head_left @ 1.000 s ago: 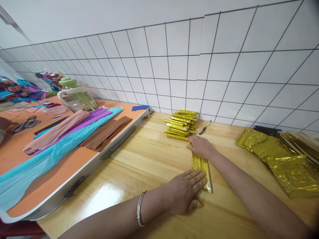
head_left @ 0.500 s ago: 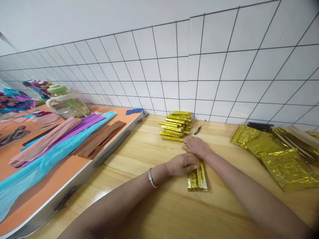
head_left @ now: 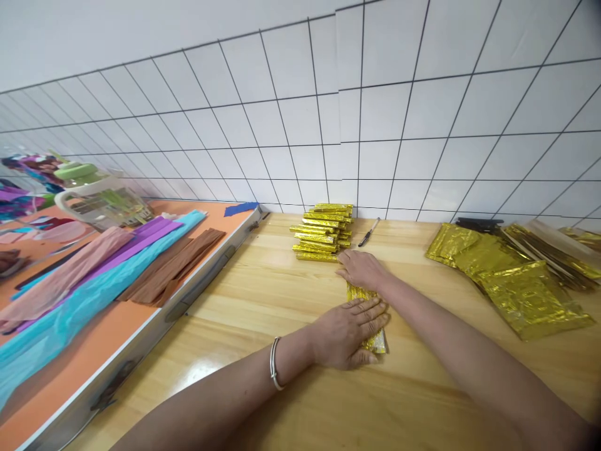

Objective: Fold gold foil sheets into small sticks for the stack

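So the left hand is laid flat, palm down, fingers close together, right over a gold foil piece. It's not clamped on anything, just resting across the top. The foil lies on the wooden table under both hands, with one end poking out on the near side. The right hand is curled over the far end; can't tell if those fingers are pinching or only holding it down, since the tips are mostly hidden.

My read: this is the flattening step, pinning one end and smoothing the rest. I'd say the next move calls for even pressure along the length and keeping the far end from sliding. Watch that right hand too, it's just beside a pile of narrow gold strips and could nudge them. Pen sits near the pile.
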Demonstrator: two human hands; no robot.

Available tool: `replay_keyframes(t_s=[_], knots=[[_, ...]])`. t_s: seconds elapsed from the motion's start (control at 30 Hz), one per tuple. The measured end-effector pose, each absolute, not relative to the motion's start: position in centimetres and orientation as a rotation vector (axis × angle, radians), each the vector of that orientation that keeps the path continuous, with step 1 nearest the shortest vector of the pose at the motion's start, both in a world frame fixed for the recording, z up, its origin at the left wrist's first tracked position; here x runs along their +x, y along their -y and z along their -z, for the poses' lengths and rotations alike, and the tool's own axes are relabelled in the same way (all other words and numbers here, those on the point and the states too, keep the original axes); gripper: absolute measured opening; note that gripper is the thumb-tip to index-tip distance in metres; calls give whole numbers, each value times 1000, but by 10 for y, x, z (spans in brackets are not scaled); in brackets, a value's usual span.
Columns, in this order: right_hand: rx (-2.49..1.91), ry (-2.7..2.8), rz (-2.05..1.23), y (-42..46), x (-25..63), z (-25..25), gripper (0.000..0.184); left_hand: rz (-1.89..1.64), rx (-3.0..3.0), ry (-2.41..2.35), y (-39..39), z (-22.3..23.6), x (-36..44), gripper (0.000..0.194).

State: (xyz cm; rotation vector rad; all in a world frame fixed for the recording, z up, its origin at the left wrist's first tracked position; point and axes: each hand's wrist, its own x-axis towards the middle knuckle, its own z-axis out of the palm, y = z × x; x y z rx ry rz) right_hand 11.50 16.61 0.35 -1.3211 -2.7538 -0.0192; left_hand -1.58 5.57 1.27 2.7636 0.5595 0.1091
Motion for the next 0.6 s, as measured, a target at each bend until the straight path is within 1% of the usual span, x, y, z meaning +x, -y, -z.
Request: replay_keyframes(t_s=[0.33,0.47,0.6], knots=[[-1341,2738,7,-168,117,-3,35,-65,2659,-610,-8,-21,-15,85],[-1376,2725,10,-174,116,-4,36,-94,2648,-656,4,-30,-16,85],[-1433,2704,31,-184,119,-11,32,-128,2655,-671,7,-37,-17,87]])
